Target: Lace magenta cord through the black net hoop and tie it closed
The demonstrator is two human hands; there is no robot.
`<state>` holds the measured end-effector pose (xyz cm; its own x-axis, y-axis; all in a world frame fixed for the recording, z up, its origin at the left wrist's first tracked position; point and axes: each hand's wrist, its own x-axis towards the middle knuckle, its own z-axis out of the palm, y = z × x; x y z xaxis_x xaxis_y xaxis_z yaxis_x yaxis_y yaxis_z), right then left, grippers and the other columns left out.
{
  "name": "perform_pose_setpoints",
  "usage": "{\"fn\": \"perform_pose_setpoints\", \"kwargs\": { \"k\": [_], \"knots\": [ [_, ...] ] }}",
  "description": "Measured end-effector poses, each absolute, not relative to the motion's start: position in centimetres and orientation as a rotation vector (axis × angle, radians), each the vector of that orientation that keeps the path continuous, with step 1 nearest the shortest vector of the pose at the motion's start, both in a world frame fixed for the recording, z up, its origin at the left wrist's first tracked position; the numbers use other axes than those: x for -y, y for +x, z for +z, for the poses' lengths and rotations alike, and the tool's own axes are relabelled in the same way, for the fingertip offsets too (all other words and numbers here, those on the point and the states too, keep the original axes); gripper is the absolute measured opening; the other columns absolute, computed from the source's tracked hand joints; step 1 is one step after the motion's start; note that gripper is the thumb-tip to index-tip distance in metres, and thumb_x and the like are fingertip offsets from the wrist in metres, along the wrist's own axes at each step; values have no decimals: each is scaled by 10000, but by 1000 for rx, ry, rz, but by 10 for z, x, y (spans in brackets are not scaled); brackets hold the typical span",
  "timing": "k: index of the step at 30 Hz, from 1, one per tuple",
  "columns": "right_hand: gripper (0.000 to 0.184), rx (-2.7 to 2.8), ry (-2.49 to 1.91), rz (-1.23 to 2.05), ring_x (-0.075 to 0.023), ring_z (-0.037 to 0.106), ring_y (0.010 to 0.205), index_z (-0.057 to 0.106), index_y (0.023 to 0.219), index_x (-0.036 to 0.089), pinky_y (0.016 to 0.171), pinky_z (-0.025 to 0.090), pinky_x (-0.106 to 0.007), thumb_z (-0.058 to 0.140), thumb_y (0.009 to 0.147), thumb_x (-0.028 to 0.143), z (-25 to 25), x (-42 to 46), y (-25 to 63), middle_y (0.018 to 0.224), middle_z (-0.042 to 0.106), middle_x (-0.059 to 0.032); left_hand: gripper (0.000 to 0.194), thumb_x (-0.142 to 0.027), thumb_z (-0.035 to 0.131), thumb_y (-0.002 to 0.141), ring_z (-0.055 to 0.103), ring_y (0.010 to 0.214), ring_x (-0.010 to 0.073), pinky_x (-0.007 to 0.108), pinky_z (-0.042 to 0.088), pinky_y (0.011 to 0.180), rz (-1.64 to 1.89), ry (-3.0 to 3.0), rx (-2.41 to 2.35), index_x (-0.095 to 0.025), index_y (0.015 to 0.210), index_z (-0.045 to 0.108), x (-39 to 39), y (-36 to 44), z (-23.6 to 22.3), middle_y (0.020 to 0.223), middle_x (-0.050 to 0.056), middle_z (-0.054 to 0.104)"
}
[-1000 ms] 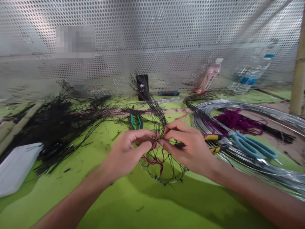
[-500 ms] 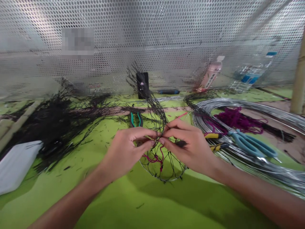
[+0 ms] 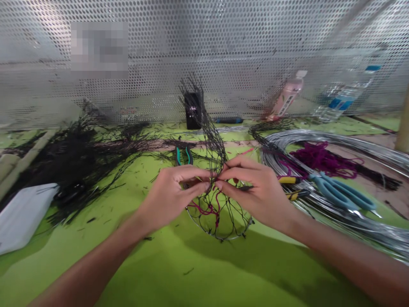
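I am pinching the black cords [image 3: 214, 143] with my left hand [image 3: 169, 192] and right hand [image 3: 260, 192], fingertips nearly closed; the cords are rising between my 2 hands, above the wire ring [image 3: 231, 238] over the green tabletop [image 3: 166, 273].

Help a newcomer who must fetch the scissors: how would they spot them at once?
On the green table, find the big silver wire coil near the right hand. The scissors lie on it, just nearer than the purple cord. They are blue-handled, unlike the yellow-and-black handles beside them.
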<state>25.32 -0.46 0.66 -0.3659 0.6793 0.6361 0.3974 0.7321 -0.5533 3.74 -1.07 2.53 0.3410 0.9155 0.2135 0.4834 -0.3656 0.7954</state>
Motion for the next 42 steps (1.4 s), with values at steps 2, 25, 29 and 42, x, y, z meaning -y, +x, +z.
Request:
{"fn": "perform_pose_setpoints", "kwargs": {
  "k": [2, 25, 29, 42],
  "knots": [
    [81, 1988, -845, 372, -138, 631, 786, 763, 855, 142, 697, 482, -284, 701, 905, 126, 5, 5, 252, 881, 677, -45, 136, -354, 732, 916, 725, 868, 193, 328, 568, 807, 876, 1942, -1215, -298, 1009, 815, 10, 38, 24, 984, -13, 801],
    [150, 1856, -963, 521, -137, 636, 740, 811, 807, 187, 674, 459, -298, 704, 913, 182, 4, 15, 243, 818, 704, -12, 157, -27, 723, 788, 668, 618, 80, 176, 539, 616, 1309, 2395, -1187, -166, 860, 712, 21, 57, 13, 742, -43, 754],
    [154, 1890, -949, 495, -139, 633, 755, 792, 805, 171, 705, 461, -303, 685, 915, 160, 6, 15, 244, 827, 706, -19, 217, 4, 702, 789, 675, 648, 77, 175, 557, 643, 1431, 2499, -1180, -175, 910, 715, 21, 57, 17, 783, -43, 757],
    [88, 1965, -917, 435, -203, 577, 834, 552, 980, 188, 765, 426, -378, 601, 938, 247, 11, 13, 249, 920, 629, -42, 190, -82, 650, 923, 714, 910, 158, 238, 568, 693, 1494, 1700, -773, -228, 1012, 732, 31, 41, 54, 930, 12, 716]
  ]
}}
